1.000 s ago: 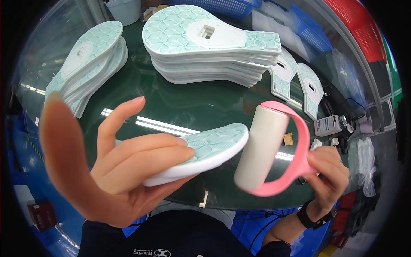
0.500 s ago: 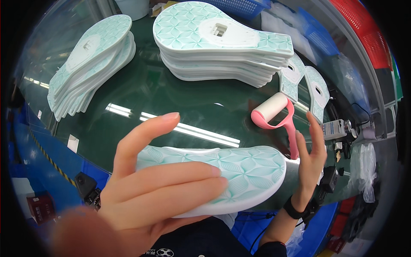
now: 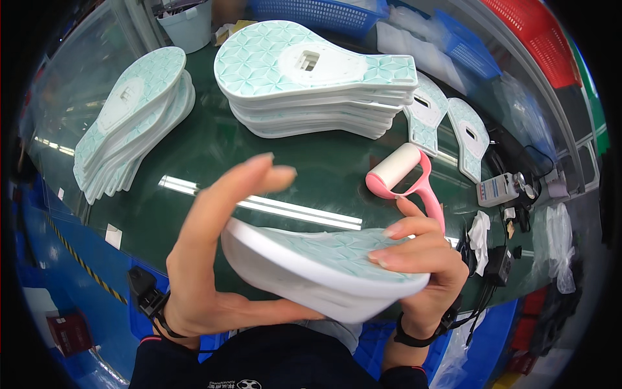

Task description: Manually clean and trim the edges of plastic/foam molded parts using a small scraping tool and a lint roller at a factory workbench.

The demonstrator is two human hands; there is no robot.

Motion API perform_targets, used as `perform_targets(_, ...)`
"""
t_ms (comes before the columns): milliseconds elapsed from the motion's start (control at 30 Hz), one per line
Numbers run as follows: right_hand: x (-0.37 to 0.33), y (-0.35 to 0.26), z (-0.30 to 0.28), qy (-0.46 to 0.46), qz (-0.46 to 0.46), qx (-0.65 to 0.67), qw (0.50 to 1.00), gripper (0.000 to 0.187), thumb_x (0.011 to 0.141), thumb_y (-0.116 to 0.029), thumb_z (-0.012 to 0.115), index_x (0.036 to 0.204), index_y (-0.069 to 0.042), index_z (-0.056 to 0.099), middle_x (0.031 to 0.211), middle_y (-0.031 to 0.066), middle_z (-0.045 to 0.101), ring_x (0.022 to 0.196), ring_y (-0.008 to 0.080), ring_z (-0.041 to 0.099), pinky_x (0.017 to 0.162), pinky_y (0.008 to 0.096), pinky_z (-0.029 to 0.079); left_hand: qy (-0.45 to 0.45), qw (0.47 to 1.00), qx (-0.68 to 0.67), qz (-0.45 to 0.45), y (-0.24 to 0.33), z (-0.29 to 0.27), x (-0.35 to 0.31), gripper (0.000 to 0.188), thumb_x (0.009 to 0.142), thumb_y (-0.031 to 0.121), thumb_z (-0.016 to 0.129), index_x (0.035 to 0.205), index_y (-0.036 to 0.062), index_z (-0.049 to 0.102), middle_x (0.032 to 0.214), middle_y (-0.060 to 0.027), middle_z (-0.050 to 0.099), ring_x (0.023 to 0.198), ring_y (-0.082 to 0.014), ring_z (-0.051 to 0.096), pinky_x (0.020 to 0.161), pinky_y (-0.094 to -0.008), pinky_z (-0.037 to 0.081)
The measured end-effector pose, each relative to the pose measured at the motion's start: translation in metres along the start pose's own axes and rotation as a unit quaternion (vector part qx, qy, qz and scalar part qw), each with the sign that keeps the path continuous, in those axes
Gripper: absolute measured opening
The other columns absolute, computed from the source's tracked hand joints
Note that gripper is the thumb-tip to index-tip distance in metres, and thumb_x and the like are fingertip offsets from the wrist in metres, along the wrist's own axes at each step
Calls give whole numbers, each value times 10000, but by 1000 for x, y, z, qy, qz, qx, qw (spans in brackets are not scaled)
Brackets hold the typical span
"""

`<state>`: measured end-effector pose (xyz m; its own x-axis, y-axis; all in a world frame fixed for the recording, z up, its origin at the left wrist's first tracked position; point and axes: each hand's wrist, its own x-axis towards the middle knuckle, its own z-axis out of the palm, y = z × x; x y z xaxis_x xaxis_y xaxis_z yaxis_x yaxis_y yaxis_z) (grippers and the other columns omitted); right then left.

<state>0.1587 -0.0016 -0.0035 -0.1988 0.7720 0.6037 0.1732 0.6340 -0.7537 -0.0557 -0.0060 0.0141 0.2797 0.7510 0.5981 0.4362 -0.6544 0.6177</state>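
Note:
A white paddle-shaped plastic panel (image 3: pixel 324 285) with a pale green petal pattern is tilted in front of me, its near side smeared by motion. My right hand (image 3: pixel 424 266) grips its right end, fingers on the patterned face. At the left end is my left hand (image 3: pixel 210 259), with its fingers raised apart above the panel and its thumb stretched along the lower edge. Just beyond my right hand lies a pink-handled lint roller (image 3: pixel 397 167) with a white roll.
Similar panels stand in a tall stack (image 3: pixel 311 97) at the back and a leaning stack (image 3: pixel 133 123) at the left. Two smaller panels (image 3: pixel 424 113) lie back right, near a white bottle (image 3: pixel 497 189). Blue baskets (image 3: pixel 317 16) line the far edge of the dark green table (image 3: pixel 220 152).
My right hand has come in from the right and taken hold of the panel. My left fingers have lifted off its face, and the panel has tilted, showing its white side.

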Motion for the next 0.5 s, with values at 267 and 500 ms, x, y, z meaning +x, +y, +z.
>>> perform_targets(267, -10, 16, 5, 67, 36, 155, 985, 179, 612, -46, 722, 775, -78, 655, 782, 53, 661, 1002, 295, 547, 986, 464, 304, 49, 998, -25, 33, 9, 13, 3, 176, 710, 98, 675, 782, 75, 516, 683, -52, 584, 707, -192, 592, 904, -537, 373)
perform_targets(500, -11, 14, 0, 59, 24, 128, 990, 166, 623, -57, 716, 776, -85, 658, 818, 47, 662, 1020, 301, 539, 980, 462, 308, 41, 998, -3, 43, 9, 13, 4, 140, 777, 147, 606, 745, 73, 491, 665, -61, 568, 692, -187, 578, 918, -538, 365)
